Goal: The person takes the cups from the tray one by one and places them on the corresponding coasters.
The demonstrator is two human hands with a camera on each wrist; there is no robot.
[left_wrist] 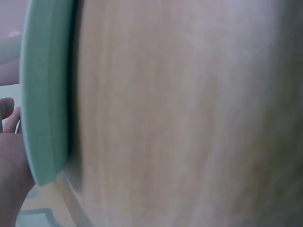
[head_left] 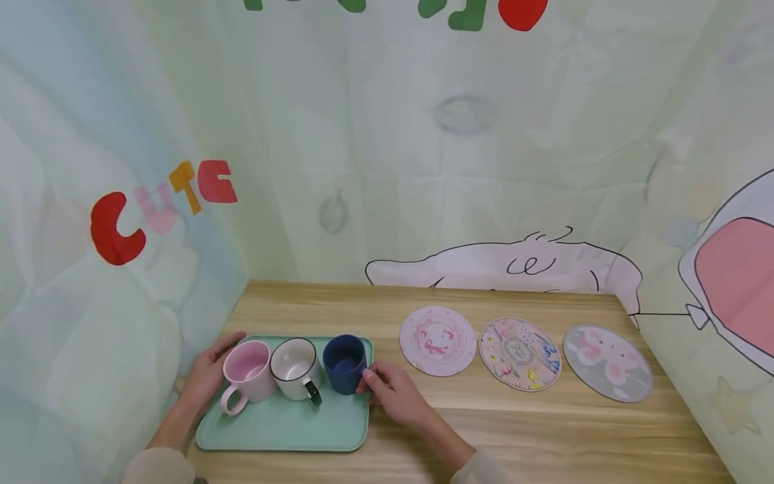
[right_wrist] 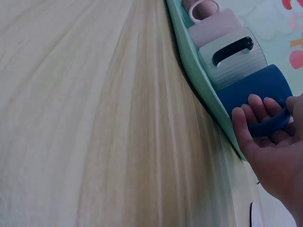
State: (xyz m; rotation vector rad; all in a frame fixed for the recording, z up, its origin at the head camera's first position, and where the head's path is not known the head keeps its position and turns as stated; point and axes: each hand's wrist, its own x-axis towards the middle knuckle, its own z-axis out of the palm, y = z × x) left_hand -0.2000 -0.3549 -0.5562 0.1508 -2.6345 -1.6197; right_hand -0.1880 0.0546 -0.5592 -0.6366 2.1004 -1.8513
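A light green tray (head_left: 302, 430) holds three mugs in a row: a pink mug (head_left: 256, 376), a white mug (head_left: 293, 370) with a dark rim and black handle, and a dark blue mug (head_left: 343, 370). My left hand (head_left: 207, 370) rests along the tray's left side, close beside the pink mug, its fingers stretched toward the back. Over in the right wrist view, the fingers of my right hand (right_wrist: 272, 137) curl through the handle of the blue mug, thumb on top. That mug stands at the tray's right edge.
Right of the tray, three round mats lie in a row on the wooden table (head_left: 544, 430): a pink mat (head_left: 437, 343), a floral mat (head_left: 520, 353) and a grey mat (head_left: 607, 363) with a rabbit. Printed cloth (head_left: 363, 168) hangs behind and at both sides.
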